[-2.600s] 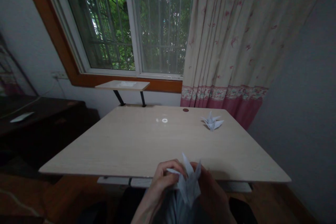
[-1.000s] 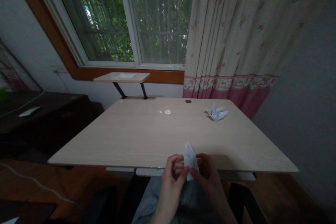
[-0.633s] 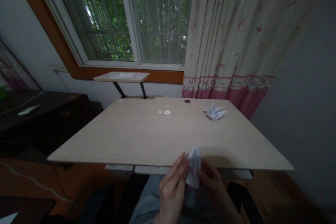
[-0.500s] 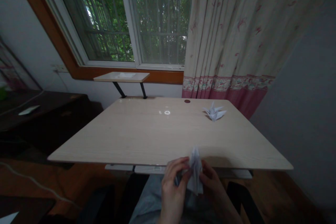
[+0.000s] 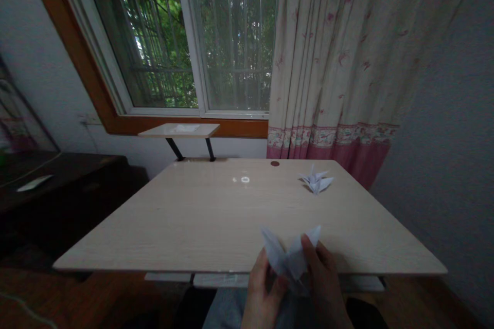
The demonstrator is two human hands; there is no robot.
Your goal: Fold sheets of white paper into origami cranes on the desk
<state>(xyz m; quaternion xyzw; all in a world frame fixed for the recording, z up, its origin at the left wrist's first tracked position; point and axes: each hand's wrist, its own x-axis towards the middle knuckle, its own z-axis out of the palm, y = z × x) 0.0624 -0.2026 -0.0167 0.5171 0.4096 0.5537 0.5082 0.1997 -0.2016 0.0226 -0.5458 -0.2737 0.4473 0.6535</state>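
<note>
Both my hands hold a folded white paper figure (image 5: 290,257) over the near edge of the light wooden table (image 5: 200,216). Its two pointed flaps spread apart to the left and right. My left hand (image 5: 262,298) pinches the figure's left side from below. My right hand (image 5: 326,285) grips its right side, with the thumb against the right flap. A finished white paper crane (image 5: 316,181) rests on the table at the far right.
A small brown disc (image 5: 275,163) lies near the table's far edge. A little shelf (image 5: 179,130) juts out under the barred window. A floral curtain (image 5: 332,61) hangs at the right. A dark cabinet (image 5: 57,180) with a white slip stands to the left.
The paper was folded narrow and upright between my fingers; now its two flaps are pulled apart sideways. The view has tilted upward a little.
</note>
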